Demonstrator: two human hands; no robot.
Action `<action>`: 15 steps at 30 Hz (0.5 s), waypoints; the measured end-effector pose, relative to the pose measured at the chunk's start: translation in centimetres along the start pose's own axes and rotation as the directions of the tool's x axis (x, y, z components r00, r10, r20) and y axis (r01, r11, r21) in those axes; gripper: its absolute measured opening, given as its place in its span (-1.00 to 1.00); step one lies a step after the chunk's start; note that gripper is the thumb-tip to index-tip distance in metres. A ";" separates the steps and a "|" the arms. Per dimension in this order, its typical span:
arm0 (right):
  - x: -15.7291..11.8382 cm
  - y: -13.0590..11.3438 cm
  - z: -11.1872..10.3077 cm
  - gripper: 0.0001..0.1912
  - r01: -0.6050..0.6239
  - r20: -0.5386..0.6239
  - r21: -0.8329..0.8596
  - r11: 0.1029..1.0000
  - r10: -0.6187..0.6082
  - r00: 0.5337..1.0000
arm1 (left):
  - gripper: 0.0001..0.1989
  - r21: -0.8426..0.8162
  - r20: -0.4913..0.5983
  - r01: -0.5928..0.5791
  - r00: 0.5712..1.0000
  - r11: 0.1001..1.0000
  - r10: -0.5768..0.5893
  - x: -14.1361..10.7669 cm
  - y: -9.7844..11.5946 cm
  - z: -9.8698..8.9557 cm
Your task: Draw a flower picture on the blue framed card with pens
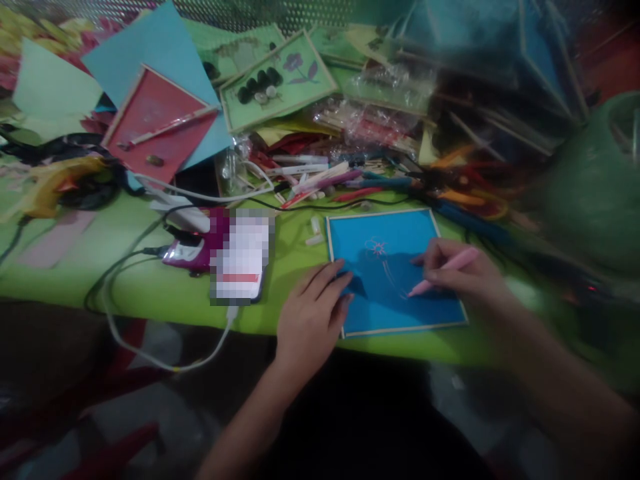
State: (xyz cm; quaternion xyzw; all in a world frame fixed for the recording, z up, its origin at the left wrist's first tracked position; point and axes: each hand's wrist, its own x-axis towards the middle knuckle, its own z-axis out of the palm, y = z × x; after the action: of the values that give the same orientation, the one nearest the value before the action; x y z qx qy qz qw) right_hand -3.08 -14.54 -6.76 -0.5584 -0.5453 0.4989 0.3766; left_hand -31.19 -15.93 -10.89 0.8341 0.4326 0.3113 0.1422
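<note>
A blue sheet (370,310) edged with thin pale wooden sticks lies at the front of the green-covered table. On it is a line drawing of a flower (379,249) with a long curved stem. My right hand (445,267) is closed around a pink pen (453,263), whose tip touches the sheet at the stem's lower end. My left hand (315,307) lies flat over the sheet's left edge, fingers stretched out and holding nothing. Two small white pieces (315,230) lie just beyond the sheet's upper left corner.
Left of the sheet lies a phone (243,257) with a white cable (220,343) hanging over the table edge, beside a purple power adapter (193,250). Pens and scissors (470,193) are heaped behind. Framed pictures (300,93) lie farther back; a green rounded object (595,187) stands right.
</note>
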 end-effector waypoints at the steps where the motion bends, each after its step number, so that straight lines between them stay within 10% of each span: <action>1: 0.0 -0.1 0.1 -0.62 0.001 -0.002 -0.005 1.000 -0.001 1.000 | -0.74 -0.001 -0.004 0.000 1.000 1.000 0.000 0.0 0.0 0.0; 15: -0.2 0.3 -0.3 -0.65 -0.001 -0.002 -0.044 0.999 0.001 1.000 | -0.75 0.013 -0.019 -0.014 1.000 1.000 0.015 0.0 0.1 0.0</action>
State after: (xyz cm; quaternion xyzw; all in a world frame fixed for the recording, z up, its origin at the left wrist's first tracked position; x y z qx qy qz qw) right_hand -2.68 -14.78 -6.96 -0.5674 -0.5555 0.4864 0.3644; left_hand -31.10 -15.98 -10.86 0.8351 0.4299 0.3175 0.1305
